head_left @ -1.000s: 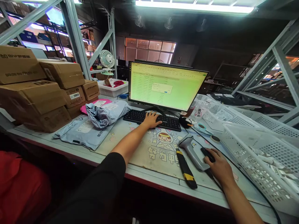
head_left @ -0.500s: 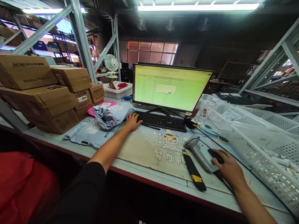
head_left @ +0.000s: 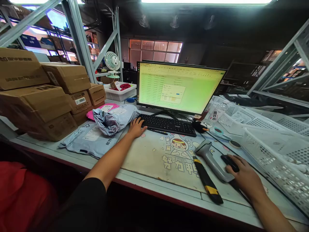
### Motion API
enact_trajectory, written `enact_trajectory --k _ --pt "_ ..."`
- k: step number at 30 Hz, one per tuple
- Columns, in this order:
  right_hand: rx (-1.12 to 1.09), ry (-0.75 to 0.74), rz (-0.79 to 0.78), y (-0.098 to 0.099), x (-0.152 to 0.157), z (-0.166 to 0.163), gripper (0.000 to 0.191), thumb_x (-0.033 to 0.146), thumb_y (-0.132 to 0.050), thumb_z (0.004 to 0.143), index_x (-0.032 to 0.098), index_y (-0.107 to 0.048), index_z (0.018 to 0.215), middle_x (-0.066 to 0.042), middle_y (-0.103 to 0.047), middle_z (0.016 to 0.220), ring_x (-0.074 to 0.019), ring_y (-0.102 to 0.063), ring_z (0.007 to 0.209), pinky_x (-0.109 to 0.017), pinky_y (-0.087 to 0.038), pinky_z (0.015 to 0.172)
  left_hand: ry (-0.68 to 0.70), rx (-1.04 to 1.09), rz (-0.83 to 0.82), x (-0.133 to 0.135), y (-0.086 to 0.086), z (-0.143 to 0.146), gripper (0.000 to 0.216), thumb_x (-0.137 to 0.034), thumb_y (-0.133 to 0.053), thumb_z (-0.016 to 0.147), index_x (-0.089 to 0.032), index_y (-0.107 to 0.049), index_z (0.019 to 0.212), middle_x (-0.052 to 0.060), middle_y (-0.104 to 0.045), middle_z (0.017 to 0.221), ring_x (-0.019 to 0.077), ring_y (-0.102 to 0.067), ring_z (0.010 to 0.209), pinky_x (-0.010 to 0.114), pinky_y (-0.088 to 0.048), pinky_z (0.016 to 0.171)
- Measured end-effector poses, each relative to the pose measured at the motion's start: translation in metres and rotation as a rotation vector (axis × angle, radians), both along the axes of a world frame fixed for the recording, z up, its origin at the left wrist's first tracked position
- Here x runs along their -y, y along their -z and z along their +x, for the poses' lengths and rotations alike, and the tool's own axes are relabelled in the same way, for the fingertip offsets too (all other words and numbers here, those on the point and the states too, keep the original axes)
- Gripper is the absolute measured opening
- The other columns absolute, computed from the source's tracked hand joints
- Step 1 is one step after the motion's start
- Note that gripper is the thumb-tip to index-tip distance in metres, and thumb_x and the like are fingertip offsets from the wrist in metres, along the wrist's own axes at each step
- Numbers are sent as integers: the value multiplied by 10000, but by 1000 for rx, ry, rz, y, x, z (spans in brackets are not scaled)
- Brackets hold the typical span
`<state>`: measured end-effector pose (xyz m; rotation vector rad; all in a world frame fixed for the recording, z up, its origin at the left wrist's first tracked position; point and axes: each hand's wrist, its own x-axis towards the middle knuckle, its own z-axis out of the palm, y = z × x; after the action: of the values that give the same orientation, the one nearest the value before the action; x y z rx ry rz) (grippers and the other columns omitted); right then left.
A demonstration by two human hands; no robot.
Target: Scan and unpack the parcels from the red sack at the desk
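My left hand (head_left: pixel 136 127) rests with fingers spread on the left end of the black keyboard (head_left: pixel 169 125). Under the palm of my right hand (head_left: pixel 243 172) is a black computer mouse (head_left: pixel 230 163), with the fingers curved over it. Just left of the mouse lies a grey barcode scanner (head_left: pixel 213 162), and beside that a black and yellow utility knife (head_left: pixel 208 182). Behind the keyboard the monitor (head_left: pixel 180 87) shows a spreadsheet with a small dialog box. A pen (head_left: pixel 157 131) lies along the keyboard's front edge.
Grey mailing bags (head_left: pixel 93 138) lie left of my forearm, next to stacked cardboard boxes (head_left: pixel 58 106). White perforated baskets (head_left: pixel 272 154) fill the right side. A white basket (head_left: pixel 119 93) and a small fan (head_left: pixel 112 61) stand at the back left. Red cloth (head_left: pixel 21 196) shows at lower left.
The dialog box on the monitor has become taller and now shows a list of rows. The view has shifted slightly; both hands stay on the keyboard and mouse.
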<state>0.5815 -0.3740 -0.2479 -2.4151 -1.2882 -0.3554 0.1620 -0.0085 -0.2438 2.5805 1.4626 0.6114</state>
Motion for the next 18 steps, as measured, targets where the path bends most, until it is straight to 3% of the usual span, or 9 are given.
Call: enact_trajectory --k 7,18 --pt "20 72 -91 -1 0 -3 670 587 -330 905 225 -573 1413 -113 -539 1513 -331 -631 1222 -443 -549 930 3 -15 -21 -3 3 1 640 -526 -467 1025 -206 -451 1579 122 -308 1712 371 -251 1585 552 -257 1277" --pt "-7 33 -61 -6 1 -7 637 539 -350 908 171 -596 1366 -157 -559 1474 -353 -602 1254 -492 -519 1022 16 -27 -3 -5 5 2 645 -534 -485 1014 -217 -460 1575 117 -337 1701 370 -263 1578 523 -262 1280"
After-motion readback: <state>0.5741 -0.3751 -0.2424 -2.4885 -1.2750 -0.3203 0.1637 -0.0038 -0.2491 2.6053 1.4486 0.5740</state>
